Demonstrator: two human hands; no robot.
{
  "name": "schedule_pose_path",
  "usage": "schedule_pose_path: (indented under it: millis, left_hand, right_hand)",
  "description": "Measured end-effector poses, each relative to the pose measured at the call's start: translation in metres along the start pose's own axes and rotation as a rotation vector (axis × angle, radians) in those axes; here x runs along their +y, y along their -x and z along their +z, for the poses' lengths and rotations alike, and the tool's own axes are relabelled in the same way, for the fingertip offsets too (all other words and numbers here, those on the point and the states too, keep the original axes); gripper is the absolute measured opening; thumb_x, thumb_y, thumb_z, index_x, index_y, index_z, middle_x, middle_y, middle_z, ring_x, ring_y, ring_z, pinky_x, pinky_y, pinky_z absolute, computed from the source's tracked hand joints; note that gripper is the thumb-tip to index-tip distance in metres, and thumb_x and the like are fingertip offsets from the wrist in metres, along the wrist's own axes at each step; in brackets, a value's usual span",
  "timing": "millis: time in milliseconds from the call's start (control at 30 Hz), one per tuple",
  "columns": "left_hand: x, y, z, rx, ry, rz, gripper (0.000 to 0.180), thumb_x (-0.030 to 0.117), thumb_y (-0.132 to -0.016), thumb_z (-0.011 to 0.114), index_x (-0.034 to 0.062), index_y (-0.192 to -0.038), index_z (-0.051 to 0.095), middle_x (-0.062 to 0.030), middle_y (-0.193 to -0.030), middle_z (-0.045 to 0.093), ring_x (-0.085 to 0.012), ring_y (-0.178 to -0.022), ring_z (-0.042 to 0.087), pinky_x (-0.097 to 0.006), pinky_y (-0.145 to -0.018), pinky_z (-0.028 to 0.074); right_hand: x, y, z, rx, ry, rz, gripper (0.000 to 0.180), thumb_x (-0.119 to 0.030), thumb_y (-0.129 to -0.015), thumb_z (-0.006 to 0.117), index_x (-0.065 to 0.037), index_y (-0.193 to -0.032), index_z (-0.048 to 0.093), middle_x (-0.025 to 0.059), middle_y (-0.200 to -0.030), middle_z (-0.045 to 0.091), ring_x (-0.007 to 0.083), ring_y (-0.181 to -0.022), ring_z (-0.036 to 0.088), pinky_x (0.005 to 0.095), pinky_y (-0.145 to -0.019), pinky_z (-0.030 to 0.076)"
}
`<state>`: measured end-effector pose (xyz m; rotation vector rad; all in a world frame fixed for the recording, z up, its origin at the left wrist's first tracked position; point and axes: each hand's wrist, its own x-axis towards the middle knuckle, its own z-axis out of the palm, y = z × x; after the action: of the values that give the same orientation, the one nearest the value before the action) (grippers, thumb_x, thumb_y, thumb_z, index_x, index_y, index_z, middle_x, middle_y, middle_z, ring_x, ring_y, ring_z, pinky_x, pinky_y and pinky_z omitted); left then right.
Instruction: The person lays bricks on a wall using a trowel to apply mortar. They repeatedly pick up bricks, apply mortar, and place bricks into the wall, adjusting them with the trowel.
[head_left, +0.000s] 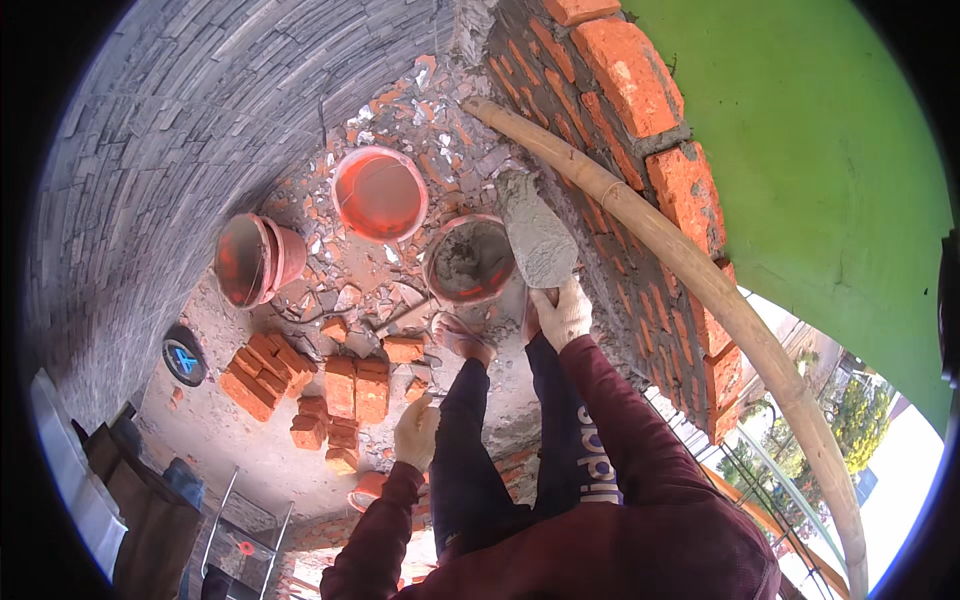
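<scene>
My right hand, in a pale glove, grips the handle end of a trowel. Grey wet mortar coats the trowel's blade, which points away from me beside the brick wall. Just left of the blade stands a mortar bucket, partly filled with grey mortar. My left hand, also gloved, hangs beside my left leg with loosely parted fingers and nothing visible in it. Loose bricks lie on the ground to its left.
A bamboo pole slants across the wall. Another bucket and stacked buckets stand farther off amid brick rubble. A wooden-handled tool lies near my foot. Grey stone-patterned wall bounds the left; a green surface, the right.
</scene>
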<state>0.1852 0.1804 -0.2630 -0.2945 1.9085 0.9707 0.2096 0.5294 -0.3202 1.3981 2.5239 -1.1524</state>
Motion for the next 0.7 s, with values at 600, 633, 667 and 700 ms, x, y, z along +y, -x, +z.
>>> schedule_pose_path:
  millis: [600, 633, 667, 700]
  left_hand:
    - [0.121, 0.008, -0.025, 0.11, 0.25, -0.025, 0.043, 0.018, -0.103, 0.061, -0.0071, -0.138, 0.057, -0.0051, -0.12, 0.065, -0.0098, -0.104, 0.058, -0.025, -0.092, 0.047]
    - [0.134, 0.006, -0.018, 0.116, 0.261, -0.041, 0.043, 0.018, -0.104, 0.061, -0.007, -0.139, 0.057, -0.0048, -0.12, 0.065, -0.0097, -0.104, 0.058, -0.025, -0.092, 0.047]
    - [0.146, 0.007, -0.011, 0.121, 0.277, -0.059, 0.043, 0.017, -0.104, 0.061, -0.007, -0.139, 0.057, -0.0045, -0.12, 0.065, -0.0096, -0.104, 0.058, -0.024, -0.091, 0.047]
    - [0.156, 0.007, -0.006, 0.11, 0.289, -0.061, 0.043, 0.017, -0.103, 0.062, -0.007, -0.139, 0.057, -0.0042, -0.119, 0.065, -0.0094, -0.103, 0.058, -0.024, -0.091, 0.047]
  right_hand:
    - [-0.061, -0.171, -0.038, -0.047, -0.698, 0.426, 0.023, -0.01, -0.091, 0.075, -0.009, -0.095, 0.053, 0.002, -0.068, 0.054, 0.0139, -0.048, 0.051, 0.0309, -0.04, 0.041]
    - [-0.072, -0.172, -0.051, -0.102, -0.777, 0.473, 0.021, -0.01, -0.091, 0.075, -0.009, -0.092, 0.054, 0.0023, -0.068, 0.055, 0.0137, -0.048, 0.051, 0.0301, -0.041, 0.041]
    - [-0.081, -0.172, -0.068, -0.157, -0.85, 0.521, 0.021, -0.01, -0.091, 0.075, -0.008, -0.09, 0.055, 0.0026, -0.069, 0.056, 0.0134, -0.049, 0.051, 0.0292, -0.042, 0.041]
    - [-0.088, -0.171, -0.083, -0.213, -0.921, 0.571, 0.02, -0.011, -0.091, 0.075, -0.008, -0.088, 0.055, 0.0029, -0.069, 0.057, 0.0131, -0.049, 0.051, 0.0284, -0.043, 0.041]
